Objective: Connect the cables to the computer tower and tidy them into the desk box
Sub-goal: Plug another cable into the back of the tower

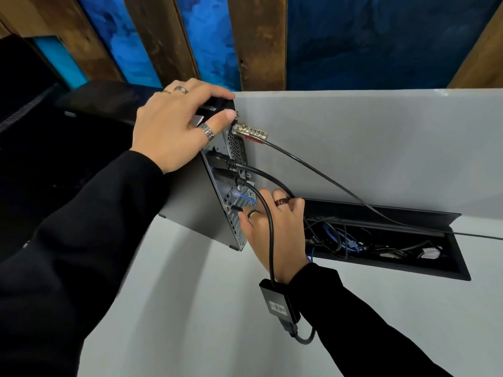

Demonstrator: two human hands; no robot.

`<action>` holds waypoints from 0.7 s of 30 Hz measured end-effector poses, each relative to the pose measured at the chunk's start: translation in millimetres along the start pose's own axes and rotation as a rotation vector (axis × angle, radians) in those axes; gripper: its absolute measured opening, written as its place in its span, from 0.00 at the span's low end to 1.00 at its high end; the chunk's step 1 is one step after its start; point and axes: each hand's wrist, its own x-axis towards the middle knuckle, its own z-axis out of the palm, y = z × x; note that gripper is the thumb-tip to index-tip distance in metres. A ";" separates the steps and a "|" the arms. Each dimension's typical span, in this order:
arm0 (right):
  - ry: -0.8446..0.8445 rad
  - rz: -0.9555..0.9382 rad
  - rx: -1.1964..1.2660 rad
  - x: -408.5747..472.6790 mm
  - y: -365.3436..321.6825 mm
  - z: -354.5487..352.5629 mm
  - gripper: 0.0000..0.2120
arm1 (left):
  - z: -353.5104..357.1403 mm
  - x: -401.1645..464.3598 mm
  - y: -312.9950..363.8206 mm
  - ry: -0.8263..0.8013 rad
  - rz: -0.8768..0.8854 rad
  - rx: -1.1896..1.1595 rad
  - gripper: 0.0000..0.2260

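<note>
The left hand (174,126), fingers spread, braces the computer tower (190,191) while the nearer right hand (275,229) pinches a black plug (236,208) at its rear ports, left of the open desk box (460,270).

The tabletop (190,308) looked smooth, matt and pale grey, like laminate. The computer tower (190,202) had a matt dark-grey metal side and a perforated bare-metal rear panel (236,144). The combination lock (251,131) was shiny, brassy metal. The cables (269,240) wore smooth black plastic sheathing. The desk box (460,263) had a matt black frame. Behind it, wooden planks (255,42) were rough and brown. Both sleeves (68,254) were matt black cloth.
</note>
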 end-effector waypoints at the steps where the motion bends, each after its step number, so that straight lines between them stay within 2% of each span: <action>1: -0.004 0.004 -0.006 0.4 -0.1 0.7 0.10 | 0.2 0.2 0.1 0.001 0.001 0.001 0.22; 6: -0.033 -0.022 -0.026 0.8 0.7 0.6 0.08 | 1.0 0.2 -0.3 0.007 0.017 0.019 0.22; 21: -0.153 -0.079 -0.046 6.7 -2.0 -2.5 0.12 | 4.8 0.0 -1.7 0.024 0.019 0.035 0.21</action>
